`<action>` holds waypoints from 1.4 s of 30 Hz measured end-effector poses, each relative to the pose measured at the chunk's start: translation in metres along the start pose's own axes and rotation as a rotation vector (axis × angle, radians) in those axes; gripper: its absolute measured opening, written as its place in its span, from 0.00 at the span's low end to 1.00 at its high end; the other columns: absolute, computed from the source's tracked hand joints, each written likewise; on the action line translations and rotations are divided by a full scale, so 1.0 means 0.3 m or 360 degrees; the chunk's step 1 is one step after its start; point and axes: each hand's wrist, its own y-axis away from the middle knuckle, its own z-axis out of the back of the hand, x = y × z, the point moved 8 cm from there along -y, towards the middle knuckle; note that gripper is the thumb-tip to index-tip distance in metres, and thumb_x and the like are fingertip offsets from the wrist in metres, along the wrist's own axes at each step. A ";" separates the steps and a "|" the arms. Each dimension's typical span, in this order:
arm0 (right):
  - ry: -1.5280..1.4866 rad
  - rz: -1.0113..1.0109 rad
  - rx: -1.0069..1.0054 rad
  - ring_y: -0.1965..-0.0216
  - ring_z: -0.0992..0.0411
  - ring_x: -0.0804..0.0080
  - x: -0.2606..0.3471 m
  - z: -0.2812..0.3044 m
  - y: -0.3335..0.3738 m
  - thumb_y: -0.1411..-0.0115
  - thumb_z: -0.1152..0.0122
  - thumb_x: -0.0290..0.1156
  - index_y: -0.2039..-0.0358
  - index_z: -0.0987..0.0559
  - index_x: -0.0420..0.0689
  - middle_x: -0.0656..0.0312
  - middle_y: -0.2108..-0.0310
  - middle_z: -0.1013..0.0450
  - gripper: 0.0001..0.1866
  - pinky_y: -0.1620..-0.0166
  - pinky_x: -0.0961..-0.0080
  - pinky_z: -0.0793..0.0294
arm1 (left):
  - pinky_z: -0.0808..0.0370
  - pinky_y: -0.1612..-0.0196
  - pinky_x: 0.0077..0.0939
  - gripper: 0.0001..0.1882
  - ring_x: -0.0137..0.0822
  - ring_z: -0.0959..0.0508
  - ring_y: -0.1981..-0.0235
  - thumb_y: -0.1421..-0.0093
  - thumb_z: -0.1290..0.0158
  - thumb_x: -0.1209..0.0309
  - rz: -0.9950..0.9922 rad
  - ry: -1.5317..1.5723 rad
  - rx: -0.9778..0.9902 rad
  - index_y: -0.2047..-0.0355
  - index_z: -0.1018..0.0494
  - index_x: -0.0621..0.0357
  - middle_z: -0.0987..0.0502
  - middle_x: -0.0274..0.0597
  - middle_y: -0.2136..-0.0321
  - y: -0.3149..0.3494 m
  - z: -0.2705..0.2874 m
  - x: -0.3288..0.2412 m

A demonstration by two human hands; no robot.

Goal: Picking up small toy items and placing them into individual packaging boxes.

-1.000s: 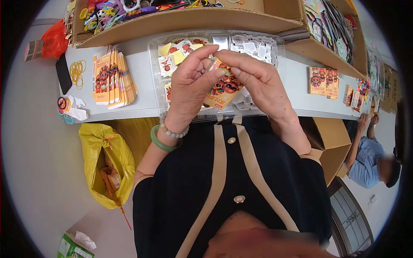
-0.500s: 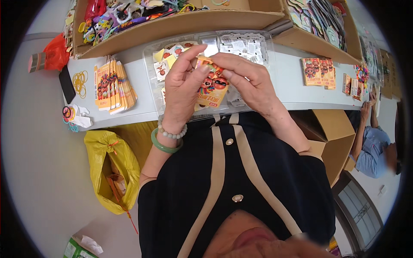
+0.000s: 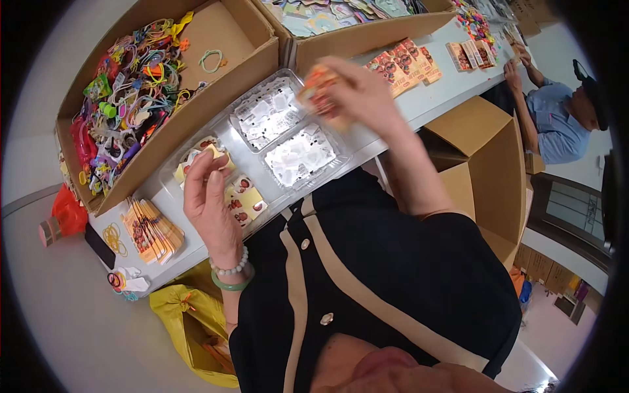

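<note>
My right hand (image 3: 370, 98), smeared a little by motion, grips an orange cartoon-printed packet (image 3: 319, 92) above the clear plastic tray's right end. Just beyond it lies a row of similar orange packets (image 3: 407, 64). My left hand (image 3: 215, 208) holds nothing, its thumb and fingers apart. It hovers over round-faced character sticker sheets (image 3: 244, 202) in the tray's left part. Small white printed slips (image 3: 298, 160) fill two other compartments. At the left, a fanned stack of orange packets (image 3: 152, 230) stands on the table.
Cardboard boxes of colourful trinkets (image 3: 141, 98) and flat cards (image 3: 341, 16) line the far side. A phone (image 3: 99, 245) and rubber bands (image 3: 114, 240) lie left. An open carton (image 3: 491, 173) and yellow bag (image 3: 190, 327) flank me. A co-worker (image 3: 560, 121) sits far right.
My hands have parted: the right carried the packet rightward toward the row, while the left let go and moved left, opening. The whole view has turned and shifted.
</note>
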 end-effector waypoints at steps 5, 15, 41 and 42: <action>0.1103 0.0042 -0.0599 0.60 0.26 0.57 -0.215 0.230 -0.071 0.51 0.45 0.26 0.50 0.27 0.44 0.53 0.62 0.25 0.24 0.54 0.66 0.29 | 0.29 0.53 0.24 0.11 0.32 0.24 0.61 0.40 0.51 0.77 0.0040 -0.0046 -0.0032 0.57 0.28 0.67 0.23 0.43 0.64 0.003 0.057 -0.001; 0.0912 0.0412 -0.0672 0.60 0.27 0.66 -0.307 0.321 -0.140 0.43 0.44 0.29 0.59 0.23 0.38 0.56 0.59 0.26 0.13 0.53 0.74 0.31 | 0.28 0.62 0.28 0.09 0.41 0.24 0.67 0.44 0.46 0.73 -0.0766 -0.1470 -0.0878 0.64 0.26 0.64 0.23 0.46 0.69 0.017 0.460 -0.253; -0.0975 -0.0137 0.0935 0.60 0.29 0.79 0.157 -0.534 0.119 0.43 0.42 0.29 0.53 0.27 0.36 0.60 0.59 0.26 0.18 0.55 0.79 0.31 | 0.32 0.52 0.38 0.48 0.49 0.30 0.54 0.62 0.31 0.67 -0.0837 -0.1483 -0.0101 0.42 0.43 0.65 0.32 0.55 0.53 0.104 0.045 -0.198; -0.0995 -0.0106 0.0884 0.60 0.29 0.79 0.152 -0.518 0.099 0.43 0.41 0.29 0.54 0.27 0.35 0.61 0.60 0.25 0.18 0.55 0.80 0.30 | 0.31 0.53 0.35 0.47 0.45 0.28 0.55 0.62 0.31 0.67 -0.0725 -0.1298 -0.0117 0.42 0.43 0.65 0.31 0.53 0.55 0.094 0.041 -0.177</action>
